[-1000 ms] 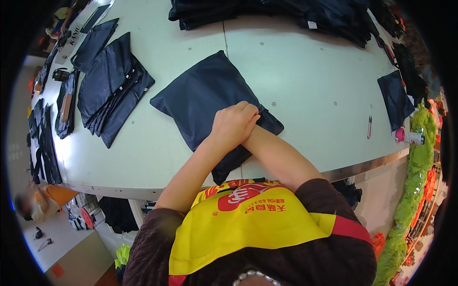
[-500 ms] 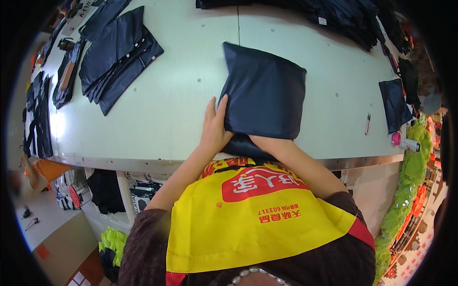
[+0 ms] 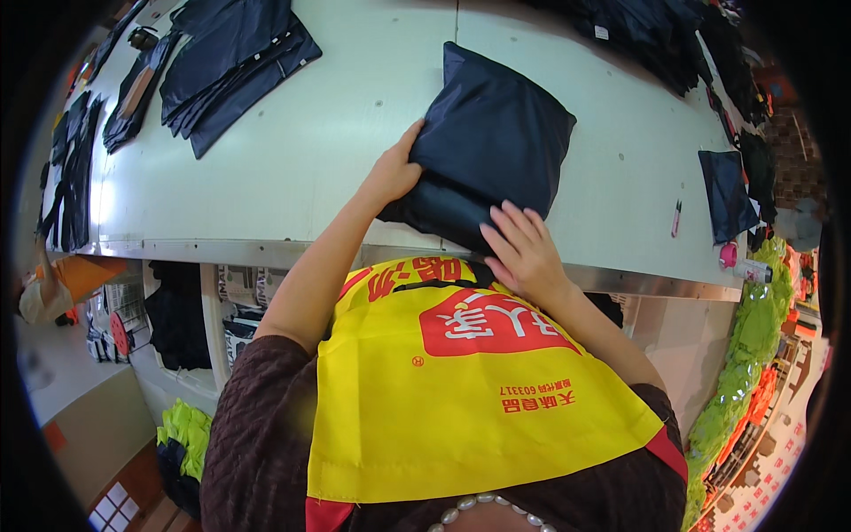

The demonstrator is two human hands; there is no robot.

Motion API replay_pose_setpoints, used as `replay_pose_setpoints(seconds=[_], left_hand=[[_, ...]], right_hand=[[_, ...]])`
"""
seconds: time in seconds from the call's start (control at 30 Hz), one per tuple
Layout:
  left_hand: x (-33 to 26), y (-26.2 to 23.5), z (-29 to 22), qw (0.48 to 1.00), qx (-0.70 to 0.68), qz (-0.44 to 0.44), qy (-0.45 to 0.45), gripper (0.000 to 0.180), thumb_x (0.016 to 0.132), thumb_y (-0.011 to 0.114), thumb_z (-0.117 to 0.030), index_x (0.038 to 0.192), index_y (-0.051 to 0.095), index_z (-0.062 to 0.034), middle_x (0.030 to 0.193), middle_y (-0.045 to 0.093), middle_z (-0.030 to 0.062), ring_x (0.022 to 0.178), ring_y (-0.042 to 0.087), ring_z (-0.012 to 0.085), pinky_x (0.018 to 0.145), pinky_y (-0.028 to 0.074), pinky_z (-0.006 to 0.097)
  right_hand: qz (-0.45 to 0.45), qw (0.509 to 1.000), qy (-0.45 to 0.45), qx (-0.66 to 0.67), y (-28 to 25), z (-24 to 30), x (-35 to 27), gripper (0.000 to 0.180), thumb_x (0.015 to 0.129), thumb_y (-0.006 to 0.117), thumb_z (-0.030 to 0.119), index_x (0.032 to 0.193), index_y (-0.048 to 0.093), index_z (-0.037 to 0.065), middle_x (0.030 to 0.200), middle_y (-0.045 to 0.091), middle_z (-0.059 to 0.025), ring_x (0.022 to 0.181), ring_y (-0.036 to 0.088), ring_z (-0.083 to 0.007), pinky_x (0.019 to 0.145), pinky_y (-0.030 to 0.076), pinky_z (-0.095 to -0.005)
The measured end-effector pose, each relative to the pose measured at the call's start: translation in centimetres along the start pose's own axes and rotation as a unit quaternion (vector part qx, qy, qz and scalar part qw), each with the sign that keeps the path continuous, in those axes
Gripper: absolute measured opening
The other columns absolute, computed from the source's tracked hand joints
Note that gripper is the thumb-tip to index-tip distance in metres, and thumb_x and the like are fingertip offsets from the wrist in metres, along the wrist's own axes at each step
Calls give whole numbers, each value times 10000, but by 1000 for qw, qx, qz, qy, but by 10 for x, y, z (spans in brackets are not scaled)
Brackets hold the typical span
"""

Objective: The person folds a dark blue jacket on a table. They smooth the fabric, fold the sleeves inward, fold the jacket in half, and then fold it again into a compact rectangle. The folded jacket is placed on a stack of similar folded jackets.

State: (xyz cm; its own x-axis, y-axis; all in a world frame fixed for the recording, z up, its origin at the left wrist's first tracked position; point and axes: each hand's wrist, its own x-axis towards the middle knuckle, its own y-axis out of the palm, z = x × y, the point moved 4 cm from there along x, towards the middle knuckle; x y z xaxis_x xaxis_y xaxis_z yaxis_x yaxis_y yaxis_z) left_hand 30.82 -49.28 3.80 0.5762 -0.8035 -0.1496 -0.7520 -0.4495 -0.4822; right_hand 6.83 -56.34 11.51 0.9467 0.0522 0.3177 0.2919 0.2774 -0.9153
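Note:
A folded piece of dark navy cloth [image 3: 501, 124] lies on the pale table in front of me, its lower flap hanging toward the table's near edge. At its left side my left hand [image 3: 393, 173] pinches the cloth's edge, thumb on top and the other fingers partly hidden. Over the lower right part of the cloth, my right hand [image 3: 523, 253] is open, its fingers spread and its fingertips at the flap. A yellow and red apron [image 3: 479, 408] covers my front, just below the cloth.
Folded navy pieces lie stacked [image 3: 235, 66] at the far left, with a larger dark cloth pile [image 3: 643, 40] at the far right. Small thread snips [image 3: 676, 219], a folded dark piece [image 3: 722, 195] and a pink item [image 3: 728, 255] sit rightward. A metal strip [image 3: 222, 251] edges the table.
My right hand has come out from under the cloth and now spreads above its lower flap. My left hand has moved up along the left edge. The cloth has shifted slightly away and turned.

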Motion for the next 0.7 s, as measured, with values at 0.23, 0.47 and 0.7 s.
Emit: replay_pose_setpoints(seconds=[0.23,0.47,0.7], left_hand=[[1,-6,9,994,-102,9,-34,667,770,549,2,1398,333,-54,1290,492,206,1196,478,283,972,388,293],[-75,-21,-2,957,75,-210,184,384,816,609,-69,1189,525,-30,1010,612,135,984,572,282,877,447,350],[-92,37,-28,868,313,-89,376,224,761,613,-94,974,634,-27,905,631,101,879,588,254,795,463,347]], right_hand=[[77,974,80,-195,34,2,41,642,687,632,57,1306,472,126,1314,456,-177,1180,429,-420,910,399,-447],[109,993,12,-51,29,-53,48,571,729,599,19,1279,449,32,1331,460,-151,1070,536,-409,888,480,-410],[166,981,66,79,4,-74,77,515,726,553,-41,1236,506,18,1199,565,-179,1030,578,-340,906,468,-368]])
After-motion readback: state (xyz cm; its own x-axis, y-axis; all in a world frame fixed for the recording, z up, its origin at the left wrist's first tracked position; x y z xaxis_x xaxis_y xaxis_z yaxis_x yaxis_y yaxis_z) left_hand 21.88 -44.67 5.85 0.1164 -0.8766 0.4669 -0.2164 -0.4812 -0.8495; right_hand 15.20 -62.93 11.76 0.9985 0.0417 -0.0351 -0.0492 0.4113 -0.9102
